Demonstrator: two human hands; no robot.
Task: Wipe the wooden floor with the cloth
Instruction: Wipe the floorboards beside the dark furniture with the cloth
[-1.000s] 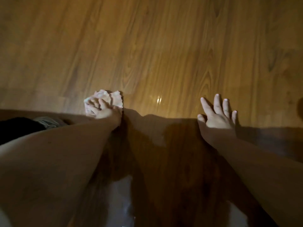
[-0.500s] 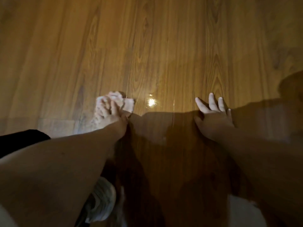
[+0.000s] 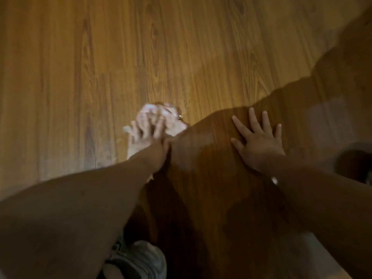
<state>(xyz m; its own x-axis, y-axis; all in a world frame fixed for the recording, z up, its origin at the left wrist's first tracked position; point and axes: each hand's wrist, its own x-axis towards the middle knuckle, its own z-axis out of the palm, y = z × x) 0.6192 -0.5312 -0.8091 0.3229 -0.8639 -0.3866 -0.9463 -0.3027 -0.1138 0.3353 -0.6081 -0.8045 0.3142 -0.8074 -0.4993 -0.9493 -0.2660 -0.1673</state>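
Wooden floor point(image 3: 181, 47) with a warm brown grain fills the view, and we judge that we are in the middle of a wiping stroke. The pale, crumpled cloth point(image 3: 173, 123) lies on the boards under our left hand point(image 3: 145, 135). Most of its bunch shows just beyond the fingertips and a little to the right of them, and one small corner comes out on the left side. The fingers lie spread on top of the cloth. The hand is blurred, so we cannot tell whether the tips hook into the folds or only press flat on them.

Our right hand point(image 3: 259, 143) holds nothing. It rests flat on the floor, in shadow, with the fingers wide apart, well apart from the cloth, and it seems to carry our weight.

To do this step well, we should put the palm more over the middle of the bunch, so that the cloth does not slip out ahead of the fingers. We should press evenly, follow the grain and overlap the passes. A shoe point(image 3: 141, 258) shows near the bottom edge.
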